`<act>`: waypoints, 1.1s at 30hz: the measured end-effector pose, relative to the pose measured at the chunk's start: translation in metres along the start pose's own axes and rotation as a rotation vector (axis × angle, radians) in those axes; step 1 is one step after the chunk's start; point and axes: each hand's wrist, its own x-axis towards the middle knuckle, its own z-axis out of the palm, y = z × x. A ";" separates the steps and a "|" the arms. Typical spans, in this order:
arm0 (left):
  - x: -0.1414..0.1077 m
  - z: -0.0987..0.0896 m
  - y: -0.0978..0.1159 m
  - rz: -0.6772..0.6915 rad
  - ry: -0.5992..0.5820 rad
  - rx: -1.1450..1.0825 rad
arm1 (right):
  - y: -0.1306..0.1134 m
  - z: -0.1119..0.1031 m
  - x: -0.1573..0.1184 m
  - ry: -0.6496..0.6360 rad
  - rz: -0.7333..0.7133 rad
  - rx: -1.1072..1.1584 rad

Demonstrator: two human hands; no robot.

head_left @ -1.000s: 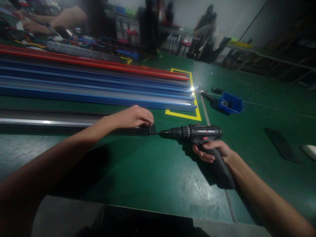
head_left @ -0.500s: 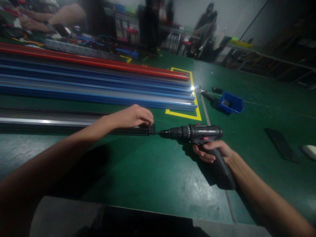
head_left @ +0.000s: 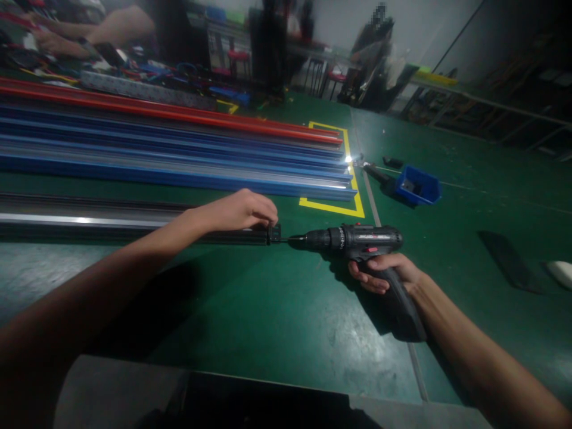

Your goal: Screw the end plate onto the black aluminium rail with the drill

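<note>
My right hand [head_left: 384, 273] is wrapped round the grip of a black cordless drill [head_left: 373, 238], which points left. The drill's bit reaches a small black end piece [head_left: 275, 233] at the right end of a long dark metal profile [head_left: 236, 238]. My left hand [head_left: 250, 210] lies over that end of the profile, its fingers closed on the end piece. My left forearm crosses over the profile and hides part of it.
Blue profiles [head_left: 179, 161] and a red profile [head_left: 179, 112] lie behind, ending at a yellow tape outline [head_left: 331, 208]. A blue bin [head_left: 419, 186] stands right of them. Dark flat piece [head_left: 509, 261] at right. Another person's arm [head_left: 116, 28] is at upper left.
</note>
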 end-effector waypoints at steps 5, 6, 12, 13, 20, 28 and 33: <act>0.000 0.000 0.000 -0.006 -0.002 -0.010 | -0.001 0.000 0.000 -0.012 -0.001 -0.004; 0.000 0.000 0.000 -0.006 -0.002 -0.009 | -0.001 0.000 0.000 -0.015 -0.005 -0.006; 0.000 0.000 -0.001 0.005 -0.003 0.006 | 0.000 0.001 0.000 -0.024 -0.008 0.000; 0.000 0.000 -0.001 0.002 -0.002 0.003 | 0.000 0.000 0.000 -0.024 -0.007 -0.002; -0.002 0.001 -0.007 -0.026 -0.017 -0.052 | -0.001 -0.001 0.000 -0.029 -0.003 -0.010; -0.003 -0.005 -0.007 -0.077 -0.092 -0.110 | -0.001 0.002 0.000 -0.031 -0.013 -0.004; -0.002 -0.003 -0.004 -0.048 -0.058 -0.070 | 0.000 0.002 0.001 -0.039 -0.019 -0.005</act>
